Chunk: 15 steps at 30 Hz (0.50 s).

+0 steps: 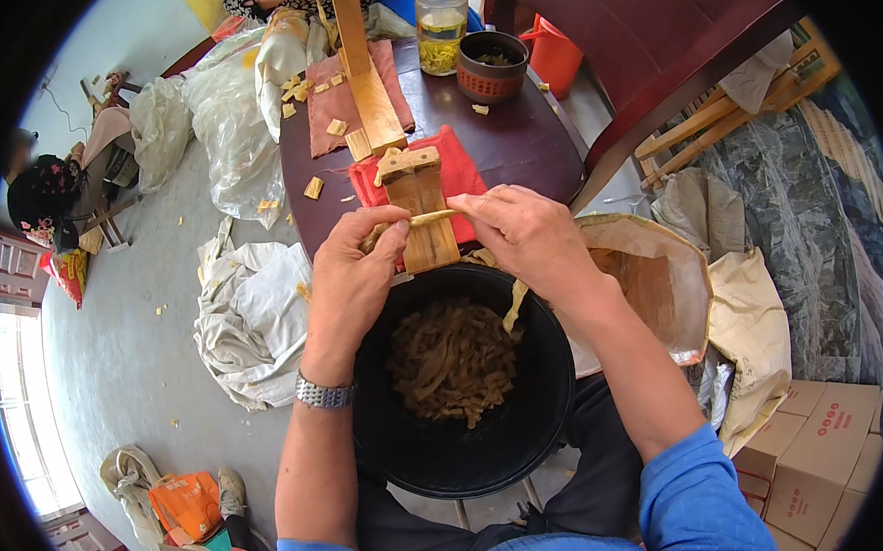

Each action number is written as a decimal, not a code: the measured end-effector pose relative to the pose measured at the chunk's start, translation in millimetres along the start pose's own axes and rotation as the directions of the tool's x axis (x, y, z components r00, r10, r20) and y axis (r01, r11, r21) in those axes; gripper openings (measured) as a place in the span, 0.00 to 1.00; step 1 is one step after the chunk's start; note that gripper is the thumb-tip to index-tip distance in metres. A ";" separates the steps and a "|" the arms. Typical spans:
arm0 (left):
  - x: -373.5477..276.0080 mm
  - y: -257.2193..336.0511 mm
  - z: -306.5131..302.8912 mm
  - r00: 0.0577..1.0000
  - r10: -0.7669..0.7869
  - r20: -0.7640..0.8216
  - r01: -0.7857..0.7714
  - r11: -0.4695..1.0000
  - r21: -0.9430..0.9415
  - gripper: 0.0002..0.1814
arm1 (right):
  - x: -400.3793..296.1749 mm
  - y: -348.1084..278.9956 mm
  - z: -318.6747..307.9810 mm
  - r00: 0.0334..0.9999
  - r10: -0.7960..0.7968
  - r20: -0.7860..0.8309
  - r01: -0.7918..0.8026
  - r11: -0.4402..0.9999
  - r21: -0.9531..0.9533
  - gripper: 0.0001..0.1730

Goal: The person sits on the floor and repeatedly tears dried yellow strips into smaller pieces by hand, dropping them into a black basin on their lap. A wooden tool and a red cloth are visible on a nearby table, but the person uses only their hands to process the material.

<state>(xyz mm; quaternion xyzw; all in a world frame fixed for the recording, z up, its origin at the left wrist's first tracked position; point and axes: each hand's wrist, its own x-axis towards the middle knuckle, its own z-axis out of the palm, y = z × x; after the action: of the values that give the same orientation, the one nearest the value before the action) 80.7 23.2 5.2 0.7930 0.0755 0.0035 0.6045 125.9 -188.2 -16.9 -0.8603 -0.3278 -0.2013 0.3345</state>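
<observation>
My left hand (pixel 363 268) pinches one end of a narrow yellowish strip of dried plant material (pixel 433 217), and a browner bundled part shows beside the thumb. The other end is pinched by my right hand (pixel 521 231), so the strip lies level across a wooden block (pixel 431 250). From under my right hand hangs a loose pale length of strip (pixel 516 307). Below both hands stands a black tub (pixel 465 466) between my legs, with a heap of brown strips and pieces (pixel 453 363) in it. A red cloth (pixel 457 156) lies beneath the block.
On the dark red table (pixel 434 113) are an upright-ended wooden stand (pixel 367 87), scattered pale pieces (pixel 337 126), a glass jar (pixel 443 39) and a dark bowl (pixel 493 66). An open sack (pixel 656 281) stands right, a white cloth (pixel 259 320) left. Other people sit nearby.
</observation>
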 end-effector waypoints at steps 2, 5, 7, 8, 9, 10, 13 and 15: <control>6.1 -7.4 3.1 0.999 0.013 -0.032 -0.010 0.997 0.074 0.09 | 0.0 2.7 6.2 1.000 0.022 0.012 -0.021 1.000 -0.012 0.11; 12.5 -21.3 9.2 0.997 0.045 -0.065 -0.037 0.992 0.120 0.09 | -0.7 1.9 9.5 0.994 0.081 0.070 -0.080 0.997 -0.018 0.08; 13.6 -25.2 13.3 0.995 0.066 -0.076 -0.056 0.990 0.128 0.09 | -3.3 2.7 14.6 0.989 0.107 0.105 -0.105 0.994 -0.025 0.07; 12.5 -26.2 13.2 0.990 0.117 -0.080 -0.093 0.962 0.255 0.09 | -4.5 2.4 16.3 0.985 0.119 0.123 -0.116 0.993 -0.028 0.06; 10.4 -27.0 12.8 0.983 0.168 -0.078 -0.127 0.918 0.377 0.09 | -5.3 1.1 15.9 0.981 0.136 0.136 -0.132 0.990 -0.042 0.06; 8.3 -28.5 11.9 0.973 0.218 -0.070 -0.157 0.856 0.493 0.08 | -6.5 -0.5 15.1 0.977 0.153 0.150 -0.146 0.988 -0.056 0.05; 6.6 -34.0 2.8 0.991 0.075 -0.112 -0.031 0.936 0.351 0.09 | -10.9 2.3 11.2 0.974 0.161 0.159 -0.151 0.986 -0.071 0.04; -4.0 -23.9 -1.0 0.997 -0.075 -0.021 0.076 0.994 0.080 0.13 | -12.7 3.9 7.5 0.973 0.157 0.169 -0.152 0.987 -0.044 0.04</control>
<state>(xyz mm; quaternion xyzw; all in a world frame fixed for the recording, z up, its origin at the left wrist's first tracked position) 73.9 29.8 -17.1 0.8132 0.1109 -0.0151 0.5711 120.7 -190.6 -31.1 -0.9025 -0.2843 -0.1047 0.3062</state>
